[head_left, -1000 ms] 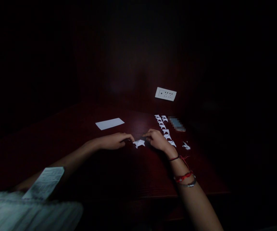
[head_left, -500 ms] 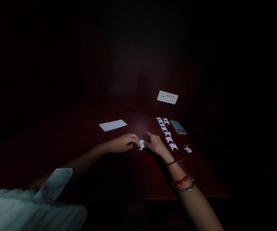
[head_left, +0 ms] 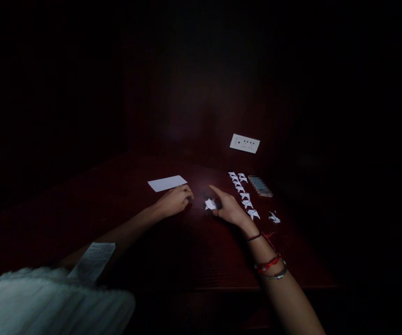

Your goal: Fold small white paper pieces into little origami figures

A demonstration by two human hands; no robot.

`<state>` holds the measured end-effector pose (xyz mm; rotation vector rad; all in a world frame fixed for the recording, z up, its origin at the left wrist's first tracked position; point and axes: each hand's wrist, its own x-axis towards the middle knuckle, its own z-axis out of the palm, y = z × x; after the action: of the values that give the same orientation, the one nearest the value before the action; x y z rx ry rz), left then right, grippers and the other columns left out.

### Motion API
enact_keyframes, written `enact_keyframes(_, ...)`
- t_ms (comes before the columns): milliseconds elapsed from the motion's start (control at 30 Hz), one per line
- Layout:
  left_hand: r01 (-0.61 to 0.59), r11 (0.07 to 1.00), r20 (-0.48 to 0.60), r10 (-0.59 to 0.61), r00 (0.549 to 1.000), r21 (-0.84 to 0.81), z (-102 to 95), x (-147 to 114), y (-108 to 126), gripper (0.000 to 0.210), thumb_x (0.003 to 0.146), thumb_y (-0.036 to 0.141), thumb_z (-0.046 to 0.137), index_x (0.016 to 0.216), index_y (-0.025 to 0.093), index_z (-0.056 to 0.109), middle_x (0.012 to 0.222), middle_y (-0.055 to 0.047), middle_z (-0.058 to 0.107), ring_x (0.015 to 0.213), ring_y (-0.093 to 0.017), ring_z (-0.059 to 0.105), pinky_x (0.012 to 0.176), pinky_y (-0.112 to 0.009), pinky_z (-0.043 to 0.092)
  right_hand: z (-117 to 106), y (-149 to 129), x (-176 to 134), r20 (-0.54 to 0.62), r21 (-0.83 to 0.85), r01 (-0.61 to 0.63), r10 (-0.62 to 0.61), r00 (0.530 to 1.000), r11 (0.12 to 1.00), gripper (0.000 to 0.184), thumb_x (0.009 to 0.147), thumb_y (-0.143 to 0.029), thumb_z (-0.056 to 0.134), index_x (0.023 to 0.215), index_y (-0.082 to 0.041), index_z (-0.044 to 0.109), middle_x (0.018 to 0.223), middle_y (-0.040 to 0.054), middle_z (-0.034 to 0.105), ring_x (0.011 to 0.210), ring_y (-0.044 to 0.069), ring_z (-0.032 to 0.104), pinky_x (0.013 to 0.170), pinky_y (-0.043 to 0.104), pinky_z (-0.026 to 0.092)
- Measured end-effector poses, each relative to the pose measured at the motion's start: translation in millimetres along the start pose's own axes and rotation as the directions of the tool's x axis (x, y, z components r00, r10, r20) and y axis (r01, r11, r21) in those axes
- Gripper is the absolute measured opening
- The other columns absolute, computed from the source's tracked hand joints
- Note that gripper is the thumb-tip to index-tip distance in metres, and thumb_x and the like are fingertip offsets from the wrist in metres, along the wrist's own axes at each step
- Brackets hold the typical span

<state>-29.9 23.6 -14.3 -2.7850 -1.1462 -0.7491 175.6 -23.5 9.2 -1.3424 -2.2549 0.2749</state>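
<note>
A small folded paper piece point(head_left: 210, 204), white with pointed corners, is held low over the dark red table point(head_left: 187, 251). My right hand point(head_left: 228, 208) pinches its right edge between thumb and fingers, the index finger stretched forward; the exact contact is partly hidden. To the left of it, my left hand point(head_left: 176, 201) is apart from the piece, fingers loosely bent, with nothing visible in them. It is nearest the plain white paper sheet point(head_left: 166, 183), just beyond its knuckles. Right of my right hand lie several similar folded paper pieces point(head_left: 245, 196), in a row with a shorter one begun beside it.
A phone point(head_left: 260, 186), blurred out, lies right of the row. Nearer me is a small heap of paper scraps point(head_left: 274, 217). A white socket plate point(head_left: 244, 143) is on the wall behind. Pale cloth point(head_left: 54, 302) with a label fills the lower left. The surroundings are very dark.
My left hand has let go of the folded paper piece and moved left, toward the sheet. My right hand keeps the piece and has shifted slightly right. The view has moved a little.
</note>
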Motion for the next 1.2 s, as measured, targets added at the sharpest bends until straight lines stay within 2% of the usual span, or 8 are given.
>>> enact_keyframes(167,-0.012,1.0,0.019,0.012,1.0,-0.003,4.3,0,-3,0.027,0.069,0.01,0.035,0.084,0.019,0.054,0.09,-0.002,0.046,0.087,-0.015,0.044,0.08,-0.026,0.033,-12,8,-6,0.148,0.013,-0.006,0.004,0.989,1.0,0.081,0.053,-0.02,0.064,0.123,-0.026,0.024,0.1,0.0031,0.051,0.087,0.015,0.047,0.075,0.028,0.035)
enact_keyframes(267,-0.022,1.0,0.029,0.022,0.999,-0.014,6.1,0,-3,0.026,0.069,0.011,0.035,0.085,0.019,0.054,0.091,-0.002,0.046,0.087,-0.015,0.044,0.08,-0.026,0.033,-9,9,-7,0.176,-0.003,-0.019,0.019,0.984,1.0,0.08,0.053,-0.021,0.065,0.122,-0.028,0.025,0.102,0.0036,0.05,0.088,0.016,0.047,0.076,0.03,0.034)
enact_keyframes(367,-0.026,0.999,0.039,0.027,0.999,-0.026,6.1,0,-3,0.026,0.069,0.012,0.035,0.086,0.02,0.054,0.092,-0.002,0.047,0.088,-0.015,0.044,0.081,-0.026,0.033,-8,8,-5,0.193,0.0,-0.008,0.007,0.981,1.0,0.077,0.056,-0.019,0.063,0.122,-0.027,0.025,0.088,0.001,0.055,0.078,0.013,0.05,0.074,0.028,0.035)
enact_keyframes(533,-0.019,0.999,0.045,0.021,0.999,-0.04,2.8,0,0,0.027,0.07,0.012,0.034,0.086,0.019,0.054,0.093,-0.002,0.046,0.089,-0.015,0.044,0.081,-0.026,0.033,-18,13,-5,0.121,0.042,0.043,-0.048,0.992,0.998,0.076,0.058,-0.022,0.061,0.123,-0.023,0.023,0.086,0.0005,0.054,0.077,0.011,0.049,0.074,0.025,0.036)
enact_keyframes(767,-0.029,0.999,0.049,0.031,0.998,-0.045,0.6,1,12,0.028,0.07,0.011,0.035,0.088,0.019,0.054,0.094,-0.002,0.046,0.089,-0.015,0.043,0.082,-0.027,0.031,-21,13,-5,0.29,0.017,0.024,-0.028,0.957,1.0,0.079,0.055,-0.022,0.063,0.124,-0.024,0.023,0.087,0.0006,0.056,0.076,0.011,0.051,0.071,0.023,0.038)
enact_keyframes(867,-0.054,0.997,0.033,0.056,0.998,-0.062,-1.3,2,24,0.027,0.072,0.012,0.034,0.09,0.019,0.054,0.095,-0.002,0.046,0.089,-0.015,0.043,0.083,-0.028,0.031,-33,10,-13,0.233,-0.02,0.046,-0.041,0.972,0.999,0.072,0.059,-0.019,0.059,0.122,-0.023,0.026,0.085,0.0002,0.057,0.075,0.011,0.051,0.072,0.024,0.037)
enact_keyframes(1033,-0.145,0.981,0.019,0.148,0.989,-0.126,-1.8,6,63,0.025,0.076,0.014,0.035,0.092,0.02,0.053,0.098,-0.002,0.045,0.089,-0.015,0.043,0.086,-0.029,0.028,-83,23,-58,0.114,-0.044,-0.012,0.017,0.993,0.999,0.067,0.062,-0.016,0.056,0.122,-0.02,0.027,0.09,0.0017,0.057,0.08,0.011,0.051,0.076,0.025,0.036)
enact_keyframes(1200,-0.257,0.951,0.0,0.261,0.965,-0.172,7.3,15,107,0.025,0.078,0.017,0.035,0.099,0.022,0.049,0.102,-0.003,0.042,0.094,-0.015,0.041,0.086,-0.029,0.028,-110,46,-97,0.132,-0.038,-0.089,0.093,0.987,0.995,0.066,0.062,-0.013,0.055,0.122,-0.02,0.027,0.092,0.0018,0.058,0.082,0.012,0.052,0.076,0.025,0.037)
